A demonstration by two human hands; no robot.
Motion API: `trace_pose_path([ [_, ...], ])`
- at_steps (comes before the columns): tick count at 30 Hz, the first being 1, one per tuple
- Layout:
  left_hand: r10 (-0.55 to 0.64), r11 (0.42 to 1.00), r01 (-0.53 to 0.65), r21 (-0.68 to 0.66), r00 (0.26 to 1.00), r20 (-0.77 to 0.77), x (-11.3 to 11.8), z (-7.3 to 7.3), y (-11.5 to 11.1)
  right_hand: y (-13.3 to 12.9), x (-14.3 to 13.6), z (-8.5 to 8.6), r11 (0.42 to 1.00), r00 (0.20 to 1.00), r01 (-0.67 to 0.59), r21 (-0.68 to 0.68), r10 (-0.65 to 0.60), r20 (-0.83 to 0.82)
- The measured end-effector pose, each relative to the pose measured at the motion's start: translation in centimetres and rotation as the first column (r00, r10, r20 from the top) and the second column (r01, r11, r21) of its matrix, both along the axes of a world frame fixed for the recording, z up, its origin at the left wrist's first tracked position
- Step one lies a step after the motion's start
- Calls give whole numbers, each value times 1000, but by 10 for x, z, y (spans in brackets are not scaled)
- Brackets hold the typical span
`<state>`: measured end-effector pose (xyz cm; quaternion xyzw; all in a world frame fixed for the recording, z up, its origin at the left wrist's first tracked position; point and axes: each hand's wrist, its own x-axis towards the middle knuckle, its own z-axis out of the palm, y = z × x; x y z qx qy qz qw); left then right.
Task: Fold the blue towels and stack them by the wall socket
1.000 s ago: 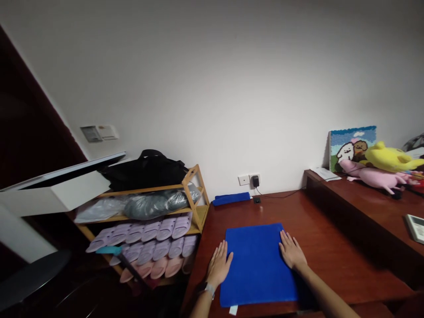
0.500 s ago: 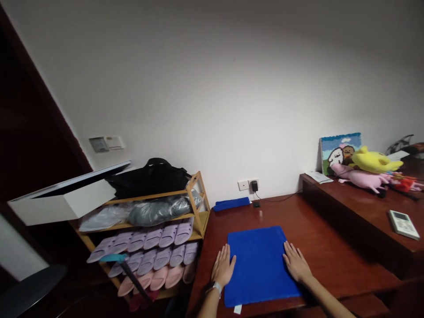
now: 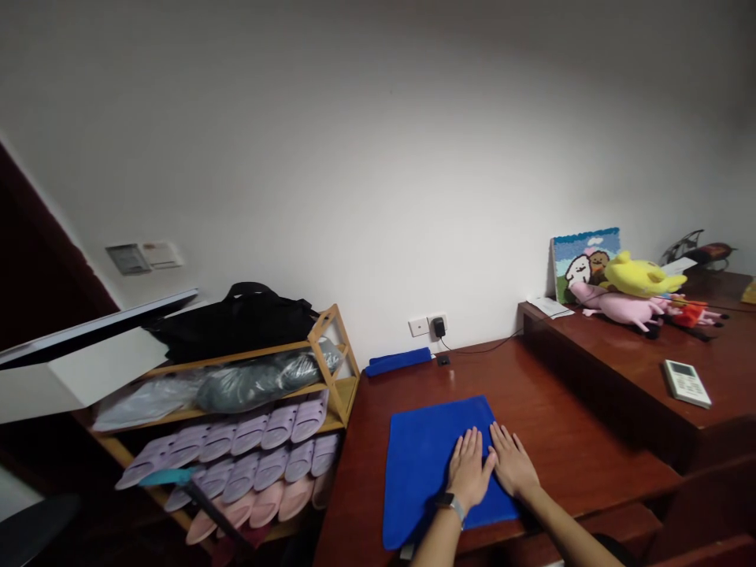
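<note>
A blue cloth (image 3: 416,457) lies spread flat on the reddish-brown wooden desk (image 3: 567,433). My left hand (image 3: 469,470) rests flat on its right half, fingers stretched forward, with a watch on the wrist. Just beside it, my right hand (image 3: 513,461) lies flat along the cloth's right edge, its fingers extended. The two hands are close together, thumb side to thumb side. A small white tag shows at the cloth's near edge, partly behind my left forearm. Against the wall at the back of the desk lies a folded blue cloth (image 3: 398,361).
Left of the desk stands a wooden rack (image 3: 339,386) with purple and pink slippers, a black bag (image 3: 236,319) and a white box (image 3: 88,370). A black plug (image 3: 439,327) sits in the wall socket. The raised right section holds plush toys (image 3: 626,303), a picture and a white remote-like device (image 3: 686,383).
My left hand has moved right, from the cloth's left edge to its right half beside my right hand. The right hand stays at the right edge. The view has shifted slightly right.
</note>
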<state>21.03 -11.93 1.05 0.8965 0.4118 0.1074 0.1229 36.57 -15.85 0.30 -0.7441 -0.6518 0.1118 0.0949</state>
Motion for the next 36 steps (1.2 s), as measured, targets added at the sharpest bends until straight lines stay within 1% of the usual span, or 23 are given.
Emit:
trace_pose_path([
  [1, 14, 1000, -14, -15, 1000, 0, 4, -3, -2, 0, 0, 0, 1000, 1000, -2, 3, 2, 0],
  [2, 38, 999, -38, -22, 999, -7, 2, -4, -3, 0, 0, 1, 1000, 1000, 3, 5, -3, -3],
  [3, 67, 997, -68, -25, 997, -23, -7, -3, -3, 0, -1, 1, 1000, 1000, 12, 5, -12, -6],
  [4, 104, 994, -106, -23, 994, -45, -21, -1, -1, 0, -1, 1, 1000, 1000, 22, 4, -22, -9],
  [6, 205, 978, -208, -15, 973, -101, -61, 4, 4, -1, -2, 1, 999, 999, 36, 2, -36, -8],
  [8, 328, 944, -331, 5, 932, -152, -105, 8, 6, -1, -3, -1, 999, 999, 41, 1, -41, 0],
  [10, 430, 902, -431, 36, 885, -178, -143, 8, 6, 0, -4, -1, 999, 999, 42, 4, -42, 9],
  [12, 480, 877, -476, 67, 860, -175, -167, 7, 2, 2, -4, -1, 999, 999, 44, 3, -44, 20],
  [14, 490, 872, -483, 86, 856, -163, -177, 5, -2, 2, -3, 1, 999, 999, 43, -8, -42, 25],
  [16, 489, 872, -479, 96, 858, -156, -177, 4, -4, 0, -3, 0, 999, 999, 45, -11, -45, 19],
  [18, 486, 874, -476, 97, 861, -147, -174, 3, -5, -7, -2, -6, 999, 999, 48, 25, -49, 12],
  [21, 481, 876, -470, 106, 868, -125, -173, 1, -5, -24, -1, -24, 992, 999, 41, 118, -42, 6],
  [23, 484, 874, -471, 119, 867, -122, -175, -1, -4, -35, 0, -37, 988, 1000, 25, 152, -26, 4],
  [25, 490, 870, -475, 133, 863, -123, -178, -2, -3, -41, 1, -45, 985, 1000, 18, 171, -19, 6],
  [27, 489, 871, -473, 137, 862, -135, -180, -1, -2, -43, 0, -49, 983, 1000, 17, 185, -18, 7],
  [29, 486, 871, -466, 153, 863, -138, -177, 2, -2, -42, -1, -50, 981, 1000, 21, 194, -22, 4],
  [31, 474, 874, -450, 184, 873, -116, -163, 5, -4, -40, -2, -49, 979, 1000, 23, 201, -24, 1],
  [32, 456, 880, -432, 196, 885, -98, -150, 7, -8, -40, -2, -48, 979, 1000, 24, 203, -25, -2],
  [34, 373, 915, -355, 190, 925, -67, -114, 10, -19, -40, -2, -45, 981, 1000, 27, 195, -26, -6],
  [36, 224, 965, -215, 150, 974, -42, -71, 11, -34, -42, -2, -41, 985, 1000, 21, 170, -21, -4],
])
